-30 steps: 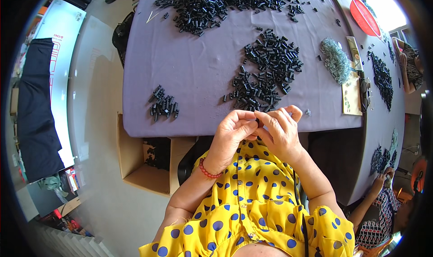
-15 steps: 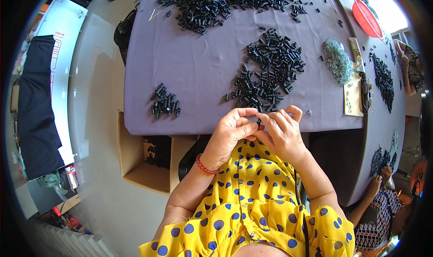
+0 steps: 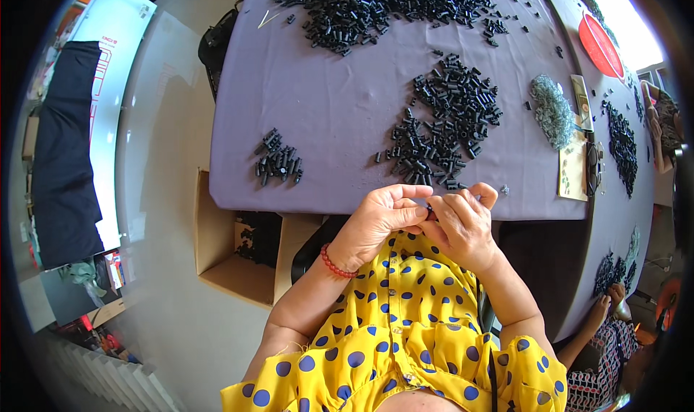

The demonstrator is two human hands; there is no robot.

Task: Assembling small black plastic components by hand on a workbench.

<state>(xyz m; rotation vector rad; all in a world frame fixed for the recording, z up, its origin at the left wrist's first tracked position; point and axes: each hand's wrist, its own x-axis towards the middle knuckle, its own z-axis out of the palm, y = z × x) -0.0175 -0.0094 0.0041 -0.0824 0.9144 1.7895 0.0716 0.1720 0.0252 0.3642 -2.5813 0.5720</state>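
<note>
My left hand (image 3: 381,220), with a red bead bracelet (image 3: 335,264) at its wrist, meets my right hand (image 3: 463,222) just in front of the table edge. Between their pinched fingertips is a small black part (image 3: 431,211), mostly hidden by the fingers. Just beyond lies a heap of short black cylindrical pieces (image 3: 455,108). A smaller group of similar pieces (image 3: 277,159) sits to the left, near the table's front edge. A few tiny silvery bits (image 3: 505,190) rest right of my right hand.
A large black heap (image 3: 390,11) covers the far side of the grey-clothed table (image 3: 318,116). At right are a silvery tangle (image 3: 553,108), a card (image 3: 572,172), glasses (image 3: 594,168) and a red basket (image 3: 601,45). An open cardboard box (image 3: 235,278) stands lower left. Another person's hands (image 3: 613,300) work at right.
The whole view has shifted slightly, so the table and heaps appear farther right. Both hands stay together around the small part, with the fingers slightly repositioned.
</note>
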